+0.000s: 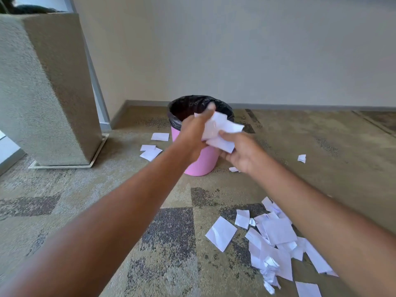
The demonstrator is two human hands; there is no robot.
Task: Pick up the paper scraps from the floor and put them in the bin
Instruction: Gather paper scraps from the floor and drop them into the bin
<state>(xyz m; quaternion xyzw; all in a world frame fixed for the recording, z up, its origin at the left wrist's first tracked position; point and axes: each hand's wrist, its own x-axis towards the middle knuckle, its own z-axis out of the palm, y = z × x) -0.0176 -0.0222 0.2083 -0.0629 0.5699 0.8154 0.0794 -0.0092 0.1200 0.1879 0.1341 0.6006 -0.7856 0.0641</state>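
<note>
A beige wall (235, 50) is closing off the far side of the room, with a grey skirting (300, 106) running along its foot. The floor is carrying a carpet (107, 189) in tan, grey and dark speckled patches. At the left a tall, rough grey planter (47, 86) is standing on a pale tray (64, 166), with dark foliage showing at its top.

A pink bin (198, 161) with a black liner (222, 108) is standing on the carpet near the wall, its mouth open and upright.

Both bare arms are reaching forward at the bin. The left hand (192, 136) and the right hand (242, 155) are meeting over the bin's near rim, fingers of each clamped on one bunch of white scraps (218, 129); the bunch is sitting at the rim, not yet inside.

A large heap of scraps (276, 239) is lying on the carpet at lower right, partly under the right forearm. Three flat pieces (153, 146) are lying just left of the bin. One small piece (301, 158) is lying well apart at the right, and another (233, 169) is touching the floor beside the bin's base.

No writing or label is legible anywhere; the scraps are reading as blank.
</note>
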